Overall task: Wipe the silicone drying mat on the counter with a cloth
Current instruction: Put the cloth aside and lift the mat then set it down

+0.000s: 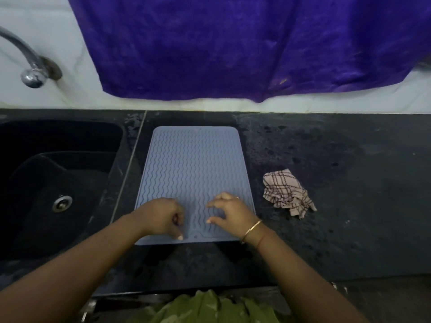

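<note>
A pale blue silicone drying mat (193,166) with wavy ridges lies flat on the dark counter (349,183), just right of the sink. Over the mat's near end, my left hand (161,216) hovers with its fingers curled in and nothing visible in them. My right hand (231,212) is beside it, fingers spread and bent, holding nothing. A crumpled checked cloth (285,193) lies on the counter to the right of the mat, apart from both hands.
A black sink (58,183) with a metal drain sits at the left, and a chrome tap (28,64) reaches over it from the white wall. A purple cloth (233,43) hangs down the wall behind. The counter's front edge runs near my body.
</note>
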